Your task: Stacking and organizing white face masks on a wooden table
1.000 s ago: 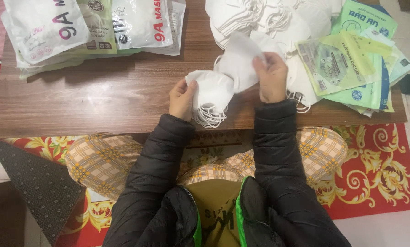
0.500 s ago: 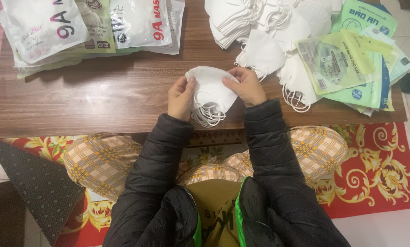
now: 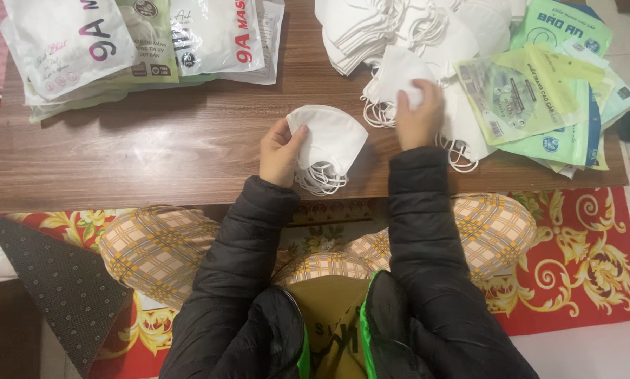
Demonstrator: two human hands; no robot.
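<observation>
Gripping a small stack of white masks [image 3: 329,144] in left hand [image 3: 278,153] fingers, ear loops hanging free | right hand [image 3: 419,112] fingers pressed on next loose mask [image 3: 398,74], near the mask pile [image 3: 399,28] on table [image 3: 174,151].

Bare wood table [image 3: 160,151] open from 9 to 11 o'clock of left hand [image 3: 278,151]; white packets [image 3: 118,49] wall off the far edge at 11; mask pile [image 3: 399,35] blocks 12 to 1 by right hand [image 3: 420,116]; green packets [image 3: 547,91] crowd 3 o'clock; narrow clear lane btwn both hands, w/ held masks [image 3: 329,144] at its near end.
</observation>
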